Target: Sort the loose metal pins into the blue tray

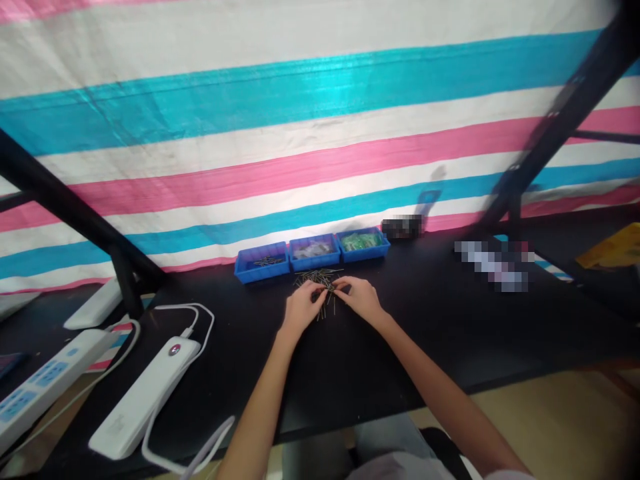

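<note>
Sheet (300, 40), striped white, blue and pink; hangs across twelve o'clock, the pins being the dial's centre and twelve away from the person.
Table (350, 393), black; underlies the work.
Struts, two, black: one (65, 200) at ten o'clock, one (555, 127) at two.
Power strip (53, 380), white with blue sockets; between eight and nine, far out.
White box (145, 393), red button at its upper end; eight o'clock, a white cable (213, 437) looping beside it.
Pale item (493, 267), pixelated; three o'clock.
Yellow item (610, 247); three o'clock, farther out.
Bins, three, blue, in a row: left bin (263, 272) at ten, holding thin dark sticks; middle bin (315, 261) at twelve, pale pieces; right bin (365, 253) between one and two, green pieces.
Right hand (363, 298); between three and four, thumb and forefinger drawn together at the pins.
Left hand (303, 308); between seven and eight, thumb and fingers curled in to meet the right fingertips closely. Whether either hand grasps a pin cannot be told.
Black item (401, 227), pixelated; two o'clock, beyond the right bin.
Pins (320, 274), thin, metallic; loose heap on the table, below the middle bin and about the fingertips.
</note>
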`<move>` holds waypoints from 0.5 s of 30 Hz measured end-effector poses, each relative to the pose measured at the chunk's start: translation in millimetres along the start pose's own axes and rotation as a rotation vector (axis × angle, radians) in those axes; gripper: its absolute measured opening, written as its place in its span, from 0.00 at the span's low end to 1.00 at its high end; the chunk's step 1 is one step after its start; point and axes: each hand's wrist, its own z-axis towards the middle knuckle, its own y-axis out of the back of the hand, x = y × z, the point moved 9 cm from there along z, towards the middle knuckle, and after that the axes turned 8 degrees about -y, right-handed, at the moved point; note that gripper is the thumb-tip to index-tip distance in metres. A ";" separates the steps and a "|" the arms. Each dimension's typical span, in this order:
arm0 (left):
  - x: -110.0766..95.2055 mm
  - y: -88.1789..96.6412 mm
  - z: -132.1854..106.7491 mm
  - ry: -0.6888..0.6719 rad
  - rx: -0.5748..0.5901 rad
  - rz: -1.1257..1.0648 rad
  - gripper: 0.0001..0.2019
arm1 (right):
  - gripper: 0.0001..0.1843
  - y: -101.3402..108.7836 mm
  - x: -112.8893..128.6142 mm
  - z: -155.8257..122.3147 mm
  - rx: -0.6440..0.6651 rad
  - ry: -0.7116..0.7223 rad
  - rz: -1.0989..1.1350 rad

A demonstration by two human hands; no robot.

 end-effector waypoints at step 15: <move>14.9 -5.3 1.7 0.179 -0.188 -0.703 0.11 | 0.25 -8.5 1.4 2.1 0.129 -0.186 0.819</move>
